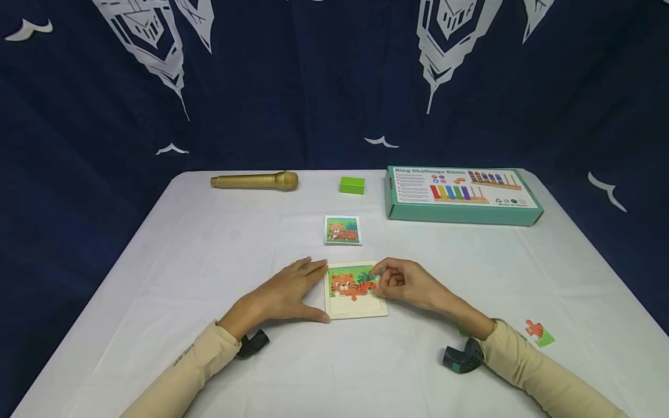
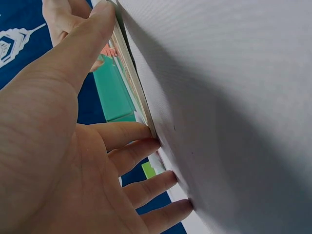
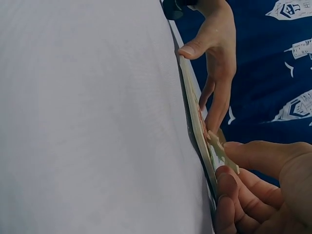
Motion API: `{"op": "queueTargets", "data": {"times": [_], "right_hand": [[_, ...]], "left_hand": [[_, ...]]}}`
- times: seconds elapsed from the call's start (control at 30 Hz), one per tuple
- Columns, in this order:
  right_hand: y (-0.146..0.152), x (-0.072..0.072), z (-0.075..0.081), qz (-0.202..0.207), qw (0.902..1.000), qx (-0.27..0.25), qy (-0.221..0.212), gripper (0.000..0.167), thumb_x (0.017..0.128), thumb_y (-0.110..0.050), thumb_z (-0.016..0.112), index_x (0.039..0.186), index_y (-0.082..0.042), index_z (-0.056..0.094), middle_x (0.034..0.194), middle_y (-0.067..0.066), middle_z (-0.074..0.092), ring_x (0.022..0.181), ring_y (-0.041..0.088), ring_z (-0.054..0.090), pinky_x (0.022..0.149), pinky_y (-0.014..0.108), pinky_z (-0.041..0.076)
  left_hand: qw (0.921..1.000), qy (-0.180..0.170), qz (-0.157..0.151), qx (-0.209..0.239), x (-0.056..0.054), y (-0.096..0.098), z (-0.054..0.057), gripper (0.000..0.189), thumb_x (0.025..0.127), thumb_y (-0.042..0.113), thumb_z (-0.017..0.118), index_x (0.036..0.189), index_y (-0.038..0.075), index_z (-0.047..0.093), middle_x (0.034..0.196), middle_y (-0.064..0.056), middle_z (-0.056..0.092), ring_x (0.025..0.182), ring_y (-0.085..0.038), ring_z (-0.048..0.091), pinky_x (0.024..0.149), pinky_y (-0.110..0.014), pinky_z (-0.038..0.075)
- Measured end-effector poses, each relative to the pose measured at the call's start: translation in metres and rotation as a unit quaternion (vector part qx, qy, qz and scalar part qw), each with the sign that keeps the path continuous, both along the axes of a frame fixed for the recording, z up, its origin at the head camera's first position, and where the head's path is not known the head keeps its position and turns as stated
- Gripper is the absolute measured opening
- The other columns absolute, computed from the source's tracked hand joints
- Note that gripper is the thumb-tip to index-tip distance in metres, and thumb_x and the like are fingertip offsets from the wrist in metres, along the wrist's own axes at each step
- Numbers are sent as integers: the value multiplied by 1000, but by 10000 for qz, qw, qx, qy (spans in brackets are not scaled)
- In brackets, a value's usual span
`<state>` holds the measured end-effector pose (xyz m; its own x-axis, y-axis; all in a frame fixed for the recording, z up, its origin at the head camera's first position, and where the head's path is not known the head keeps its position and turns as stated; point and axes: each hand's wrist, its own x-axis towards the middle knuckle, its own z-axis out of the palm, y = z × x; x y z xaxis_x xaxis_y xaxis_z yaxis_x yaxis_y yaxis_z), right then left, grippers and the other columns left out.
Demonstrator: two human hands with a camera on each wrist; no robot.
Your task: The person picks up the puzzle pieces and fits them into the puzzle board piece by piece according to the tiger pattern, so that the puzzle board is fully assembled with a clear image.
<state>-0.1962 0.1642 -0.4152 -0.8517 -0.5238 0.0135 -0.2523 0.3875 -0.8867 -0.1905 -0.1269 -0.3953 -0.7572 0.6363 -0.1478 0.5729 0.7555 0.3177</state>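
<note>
Okay: left hand (image 1: 284,296) against the board (image 1: 358,310), right hand (image 1: 410,284) pinching a piece (image 3: 222,155)

Farthest left on my head feed, a gold microphone (image 1: 254,181) lies toward the back of the white tabletop (image 1: 172,261). Next I have the left hand, its fingers spread straight, thumb and fingertips touching the board's left edge. That board lies flat on the tabletop between the hands, tiger pieces (image 1: 344,284) filling its upper part, pale wood showing below. Just behind it I see a tiger card (image 1: 342,231), with a green block (image 1: 352,186) farther back. At the board's right side, the right hand clamps the piece between thumb and fingers; my right-wrist view shows it tilted, though I can't tell whether it touches the board. Back right lies a teal Ring Challenge Game box (image 1: 465,213). Farthest right, beside the right sleeve (image 1: 533,363), a loose red-and-green piece (image 1: 540,335) rests on the tabletop.
</note>
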Motion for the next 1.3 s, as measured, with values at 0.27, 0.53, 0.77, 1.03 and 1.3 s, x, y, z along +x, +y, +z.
{"op": "queueTargets", "data": {"times": [0.27,0.53,0.77,1.03,1.3], "right_hand": [[-3,1,1,-143,9986,392,327,30,81,-11,76,106,-2,63,74,1,58,60,7,46,57,18,42],[-3,3,0,-130,9913,870,982,25,81,-13,76,103,-6,66,70,-6,55,55,4,42,52,19,38],[-2,2,1,1,9885,940,1187,28,82,-12,75,107,-6,64,72,-7,55,56,3,42,53,19,38],[0,2,0,238,9887,849,1211,18,84,-12,73,100,-12,65,72,-7,55,56,4,41,52,19,36],[-1,1,0,162,9900,878,1089,15,84,-13,73,98,-13,67,71,-7,54,55,4,41,51,18,35]], "left_hand": [[10000,-4,-8,11,0,0,0,104,75,68,67,150,6,30,158,-3,25,145,-33,18,115,-49,21],[10000,-21,-5,28,0,1,0,105,75,67,68,150,5,30,157,-4,26,144,-34,19,114,-50,22],[10000,-26,9,29,1,1,1,104,74,67,68,150,5,30,157,-4,26,145,-34,19,115,-49,21],[10000,-40,28,22,0,1,1,105,75,66,68,150,5,30,158,-4,25,145,-34,18,115,-49,20],[9999,-60,84,20,0,1,1,105,74,66,69,150,6,30,158,-3,25,145,-33,18,115,-48,20]]}}
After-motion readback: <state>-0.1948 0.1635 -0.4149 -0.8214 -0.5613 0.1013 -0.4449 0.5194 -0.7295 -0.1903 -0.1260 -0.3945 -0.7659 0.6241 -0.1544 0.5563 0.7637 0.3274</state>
